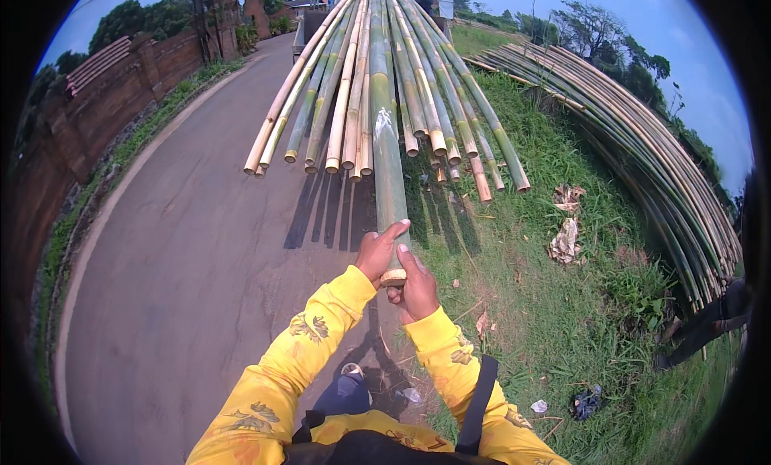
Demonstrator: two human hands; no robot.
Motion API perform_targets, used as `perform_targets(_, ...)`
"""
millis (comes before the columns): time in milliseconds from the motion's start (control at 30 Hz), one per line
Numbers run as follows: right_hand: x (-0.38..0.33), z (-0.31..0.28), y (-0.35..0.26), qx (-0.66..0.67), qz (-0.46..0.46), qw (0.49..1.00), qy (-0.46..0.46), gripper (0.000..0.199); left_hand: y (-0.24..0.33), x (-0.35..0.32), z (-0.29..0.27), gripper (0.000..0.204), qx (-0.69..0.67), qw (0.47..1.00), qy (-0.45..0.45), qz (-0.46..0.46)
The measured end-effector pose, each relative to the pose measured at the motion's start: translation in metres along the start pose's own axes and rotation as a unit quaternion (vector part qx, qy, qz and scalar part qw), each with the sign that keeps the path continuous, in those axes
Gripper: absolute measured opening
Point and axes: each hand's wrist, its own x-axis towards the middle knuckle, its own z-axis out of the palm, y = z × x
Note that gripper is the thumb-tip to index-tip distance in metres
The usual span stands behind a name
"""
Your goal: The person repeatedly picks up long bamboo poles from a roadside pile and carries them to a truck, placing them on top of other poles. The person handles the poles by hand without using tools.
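Both my hands grip the near end of a thick green bamboo pole (387, 164). My left hand (378, 252) is wrapped round its left side, thumb on top. On the right side, just by the cut end, my right hand (417, 284) is closed round it, its lower fingers tucked beneath. The pole reaches away from me over a fan of thinner bamboo poles (337, 120), whose open cut ends stick out towards me above the road. A white mark shows partway along the thick pole. Its far end is lost among the others at the top.
A paved road (185, 248) runs along the left, bordered by a brick wall (88, 136). Grass (514, 304) covers the right side, with dry leaves (565, 240) and a dark plastic scrap (587, 402). A big bamboo stack (642, 144) leans at right, beside a person's dark-clothed leg (707, 328).
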Motion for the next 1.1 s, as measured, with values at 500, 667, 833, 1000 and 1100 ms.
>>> perform_targets(500, 0.249, 0.027, 0.094, -0.060, -0.001, 0.998, 0.025, 0.040, -0.014, 0.207, -0.130, 0.065, 0.198, 0.973, 0.090, -0.081)
perform_targets(667, 0.288, 0.011, 0.126, -0.079, 0.035, 0.995, 0.054, 0.035, -0.037, 0.240, -0.147, 0.074, 0.189, 0.975, 0.071, -0.090)
perform_targets(833, 0.362, 0.024, 0.101, -0.052, 0.006, 0.996, 0.073, 0.037, -0.048, 0.335, -0.157, 0.079, 0.251, 0.957, 0.102, -0.105)
perform_targets(1000, 0.477, 0.014, 0.073, -0.052, -0.011, 0.998, 0.029, 0.038, -0.015, 0.441, -0.146, 0.088, 0.271, 0.954, 0.097, -0.087)
perform_targets(1100, 0.541, 0.017, 0.057, -0.027, 0.007, 0.999, 0.020, 0.042, -0.014, 0.512, -0.153, 0.092, 0.291, 0.948, 0.104, -0.079)
